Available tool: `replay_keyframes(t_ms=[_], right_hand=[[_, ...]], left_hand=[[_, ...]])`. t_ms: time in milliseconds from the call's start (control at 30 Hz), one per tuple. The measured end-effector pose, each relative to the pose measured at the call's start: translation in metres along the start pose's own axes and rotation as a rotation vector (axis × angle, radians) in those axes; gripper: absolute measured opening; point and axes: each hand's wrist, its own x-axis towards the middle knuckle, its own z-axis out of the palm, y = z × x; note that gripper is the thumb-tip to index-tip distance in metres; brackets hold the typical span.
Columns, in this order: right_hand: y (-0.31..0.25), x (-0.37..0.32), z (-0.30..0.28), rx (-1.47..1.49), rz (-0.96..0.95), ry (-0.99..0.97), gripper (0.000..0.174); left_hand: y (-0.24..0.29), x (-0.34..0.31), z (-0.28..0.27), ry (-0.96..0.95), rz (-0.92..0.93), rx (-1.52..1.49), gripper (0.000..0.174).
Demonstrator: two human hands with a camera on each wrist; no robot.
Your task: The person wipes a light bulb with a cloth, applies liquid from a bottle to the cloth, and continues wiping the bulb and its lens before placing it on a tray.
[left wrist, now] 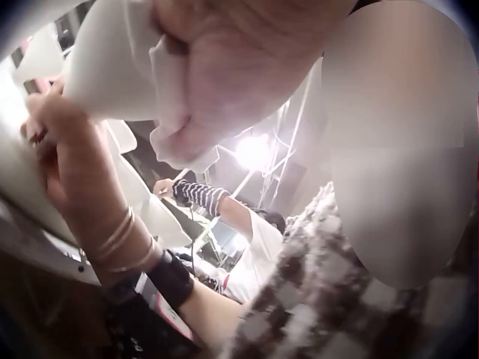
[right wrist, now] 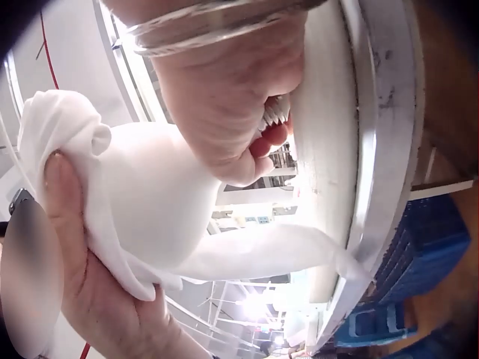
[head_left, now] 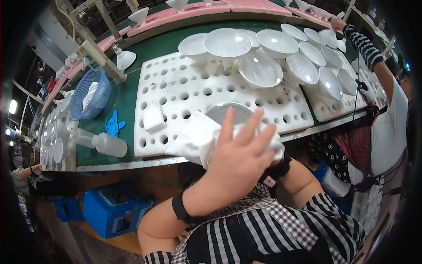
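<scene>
A white reflector bulb [head_left: 231,111] with a ribbed glass face is held over the near edge of the foam board. My left hand [head_left: 239,165] holds a white cloth [head_left: 193,145] against it, fingers spread across the face. In the right wrist view, the left thumb presses the cloth [right wrist: 71,120] onto the white bulb body [right wrist: 161,187]. My right hand [right wrist: 224,97] curls its fingers round the narrow base, where a bit of the ridged metal cap shows. Cloth and left hand mostly hide the right hand in the head view.
The holed foam board [head_left: 176,88] bears several bulbs [head_left: 226,44] and a small white block [head_left: 154,118]. To the left are a blue basket [head_left: 90,94], a blue glove [head_left: 114,124] and a plastic bottle [head_left: 110,145]. Blue stools [head_left: 112,211] stand below; another person [head_left: 391,119] works at right.
</scene>
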Motion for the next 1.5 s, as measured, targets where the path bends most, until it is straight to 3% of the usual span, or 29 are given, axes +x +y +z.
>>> replay_keyframes(t_ms=[67, 200, 267, 400, 467, 500, 567, 600, 667, 733, 867, 933, 967, 1033, 1100, 1133, 1167, 1300, 1400, 1433, 1500], right_hand=[[-0.013, -0.005, 0.011, -0.266, -0.115, 0.018, 0.034], [-0.035, -0.008, 0.027, -0.813, -0.357, 0.035, 0.026], [-0.033, -0.01, 0.028, -0.95, -0.416, 0.043, 0.025], [-0.019, -0.005, 0.022, -0.886, -0.478, 0.074, 0.024], [-0.017, -0.005, 0.017, -0.822, -0.459, 0.113, 0.025], [-0.016, -0.007, 0.014, -0.83, -0.463, 0.116, 0.025], [-0.016, -0.01, 0.009, 0.094, -0.103, 0.006, 0.041], [-0.016, -0.01, 0.008, 0.092, -0.109, 0.007, 0.041], [-0.016, 0.001, 0.009, 0.051, -0.123, 0.041, 0.041], [-0.017, 0.006, 0.008, 0.004, -0.132, 0.067, 0.04], [-0.018, 0.015, 0.005, -0.107, -0.167, 0.155, 0.039], [-0.022, 0.025, 0.002, -0.153, -0.189, 0.187, 0.039], [-0.022, 0.027, 0.002, -0.174, -0.197, 0.192, 0.039], [-0.025, 0.037, 0.004, -0.206, -0.209, 0.163, 0.038], [-0.027, 0.039, 0.008, -0.223, -0.211, 0.099, 0.038], [-0.029, 0.014, 0.009, -0.212, -0.229, 0.015, 0.037], [-0.024, 0.019, 0.023, -0.189, -0.254, -0.112, 0.037], [-0.053, 0.055, 0.13, -0.078, -0.305, -0.609, 0.036], [-0.078, 0.056, 0.197, -0.077, -0.32, -0.753, 0.036], [-0.058, 0.019, 0.166, -0.09, -0.337, -0.764, 0.035], [-0.063, 0.02, 0.19, -0.131, -0.373, -0.77, 0.035]], left_hand=[[-0.01, 0.014, -0.001, 0.059, -0.045, 0.009, 0.016], [-0.051, 0.024, 0.0, 0.055, -0.396, 0.065, 0.014], [-0.075, 0.018, -0.006, 0.122, -0.703, -0.268, 0.029], [-0.09, -0.012, -0.001, 0.142, -0.848, -0.371, 0.034], [-0.099, -0.029, 0.009, 0.315, -0.974, -0.749, 0.035], [-0.102, -0.039, 0.014, 0.317, -0.965, -0.753, 0.035], [-0.106, -0.057, 0.021, 0.234, -0.968, -0.535, 0.035], [-0.105, -0.061, 0.021, 0.233, -0.961, -0.534, 0.035], [-0.103, -0.068, 0.022, 0.514, -1.106, -0.867, 0.033], [-0.105, -0.074, 0.014, 0.587, -1.073, -0.982, 0.029], [-0.088, -0.066, -0.008, 0.642, -0.981, -0.828, 0.025], [-0.072, -0.057, -0.018, 0.728, -0.857, -0.562, 0.021], [-0.059, -0.05, -0.022, 0.778, -0.784, -0.534, 0.011], [-0.05, -0.045, -0.025, 0.634, -0.333, -0.183, 0.016], [-0.036, -0.032, -0.029, 0.368, 0.046, -0.077, 0.021], [-0.028, -0.024, -0.016, 0.308, 0.082, -0.183, 0.024], [-0.017, -0.02, -0.01, 0.165, 0.06, -0.083, 0.021], [-0.026, -0.008, 0.021, 0.234, 0.017, -0.07, 0.018], [-0.029, -0.002, 0.018, 0.28, -0.11, -0.082, 0.016], [-0.03, 0.0, 0.021, 0.306, -0.155, -0.132, 0.014], [-0.031, 0.002, 0.024, 0.354, -0.232, -0.072, 0.013]])
